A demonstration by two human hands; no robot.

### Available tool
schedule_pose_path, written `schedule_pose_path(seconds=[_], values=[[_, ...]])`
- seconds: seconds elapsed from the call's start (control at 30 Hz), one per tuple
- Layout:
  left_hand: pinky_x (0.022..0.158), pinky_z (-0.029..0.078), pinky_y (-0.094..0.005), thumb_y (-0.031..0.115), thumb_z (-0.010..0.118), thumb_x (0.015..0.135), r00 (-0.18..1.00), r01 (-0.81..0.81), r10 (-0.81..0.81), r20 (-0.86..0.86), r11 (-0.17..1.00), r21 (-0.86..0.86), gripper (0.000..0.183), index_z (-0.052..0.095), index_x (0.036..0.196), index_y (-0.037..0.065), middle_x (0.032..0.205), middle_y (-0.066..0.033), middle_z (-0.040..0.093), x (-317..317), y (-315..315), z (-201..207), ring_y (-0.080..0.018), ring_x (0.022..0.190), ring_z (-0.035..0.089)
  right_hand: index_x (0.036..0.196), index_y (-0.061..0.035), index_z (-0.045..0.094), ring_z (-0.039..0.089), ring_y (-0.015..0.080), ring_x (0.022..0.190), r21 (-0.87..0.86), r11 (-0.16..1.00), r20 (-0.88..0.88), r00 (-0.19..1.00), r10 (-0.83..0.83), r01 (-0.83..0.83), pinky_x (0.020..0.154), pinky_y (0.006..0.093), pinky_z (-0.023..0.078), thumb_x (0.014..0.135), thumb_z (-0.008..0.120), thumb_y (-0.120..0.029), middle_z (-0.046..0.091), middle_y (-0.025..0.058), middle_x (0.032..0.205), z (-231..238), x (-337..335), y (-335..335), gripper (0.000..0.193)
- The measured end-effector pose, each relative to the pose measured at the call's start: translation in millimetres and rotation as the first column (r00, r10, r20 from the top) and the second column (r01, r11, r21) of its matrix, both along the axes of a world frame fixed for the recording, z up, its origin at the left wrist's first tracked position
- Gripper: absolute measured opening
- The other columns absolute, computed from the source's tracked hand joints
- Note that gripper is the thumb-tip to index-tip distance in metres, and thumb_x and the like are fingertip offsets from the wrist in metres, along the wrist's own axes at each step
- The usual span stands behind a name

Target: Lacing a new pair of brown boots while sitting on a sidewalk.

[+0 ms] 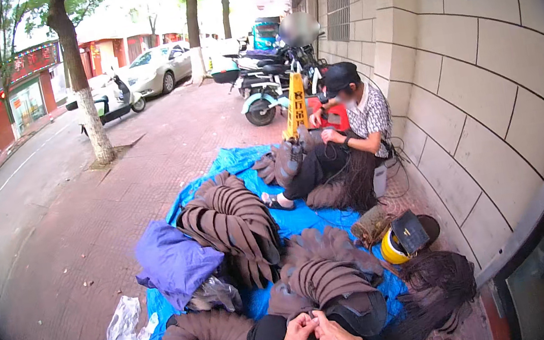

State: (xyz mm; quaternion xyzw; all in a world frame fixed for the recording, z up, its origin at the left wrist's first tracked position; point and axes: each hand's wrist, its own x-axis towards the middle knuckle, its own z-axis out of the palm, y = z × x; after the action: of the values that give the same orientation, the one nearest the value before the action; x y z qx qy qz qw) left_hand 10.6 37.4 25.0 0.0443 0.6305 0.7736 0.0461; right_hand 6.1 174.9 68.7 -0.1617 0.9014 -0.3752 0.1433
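Note:
My left hand (297, 334) and my right hand (336, 333) meet over my lap, thumbs and fingertips pinched together. What they pinch is too small and too hidden to make out. Just beyond them lies a curved stack of brown, thick, cloth-like pieces (327, 280), its dark end facing my right hand. Another brown curved stack (202, 339) rests left of my left hand. On the right, a heap of dark cords (437, 286) spreads beside my right forearm.
A blue tarp (301, 220) lies under the stacks. Further brown stacks (230, 218), a purple cloth bag (174, 260) and a clear plastic bag (126, 336) are left. A yellow bucket (393, 248) stands right, near the wall (467, 112). A co-worker (365, 110) in a black cap sits ahead.

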Motion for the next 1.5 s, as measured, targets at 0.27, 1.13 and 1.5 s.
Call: schedule_pose_path(seconds=[0.27, 1.13, 1.5], values=[[0.054, 0.036, -0.0212, 0.027, 0.047, 0.093, 0.998, -0.047, 0.046, 0.032, 0.998, 0.033, 0.031, 0.055, 0.072, 0.005, 0.063, 0.0032, 0.051, -18, 0, -31, -0.0056, 0.058, 0.043, 0.083, 0.0024, 0.057, 0.06, 0.0132, 0.06, -0.384, 0.907, -0.093, 0.97, -0.225, 0.173, 0.057, 0.028, 0.046, 0.08, 0.062, -0.017, 0.063, 0.0091, 0.067, 0, -14, 9, 0.02], [0.049, 0.032, -0.0183, 0.012, 0.063, 0.08, 0.896, 0.017, 0.024, 0.443, 0.996, -0.088, 0.008, 0.059, 0.078, 0.006, 0.067, -0.0006, 0.06, -16, 12, 33, -0.005, 0.053, 0.046, 0.091, -0.004, 0.058, 0.054, 0.025, 0.08, -0.044, 0.937, -0.801, 0.573, 0.175, -0.347, 0.071, 0.0351, 0.044, 0.07, 0.056, -0.004, 0.056, 0.0077, 0.083, 51, -58, 45, 0.022], [0.057, 0.042, -0.0203, 0.008, 0.059, 0.085, 0.934, -0.136, 0.132, 0.333, 0.991, -0.011, 0.008, 0.054, 0.081, 0.004, 0.073, -0.0017, 0.06, -8, 36, 22, -0.008, 0.062, 0.055, 0.092, -0.0007, 0.055, 0.056, 0.0368, 0.08, -0.374, 0.919, -0.23, 0.948, -0.22, 0.123, 0.072, 0.0423, 0.046, 0.086, 0.051, -0.012, 0.058, 0.0194, 0.084, -22, -25, 31, 0.014]])
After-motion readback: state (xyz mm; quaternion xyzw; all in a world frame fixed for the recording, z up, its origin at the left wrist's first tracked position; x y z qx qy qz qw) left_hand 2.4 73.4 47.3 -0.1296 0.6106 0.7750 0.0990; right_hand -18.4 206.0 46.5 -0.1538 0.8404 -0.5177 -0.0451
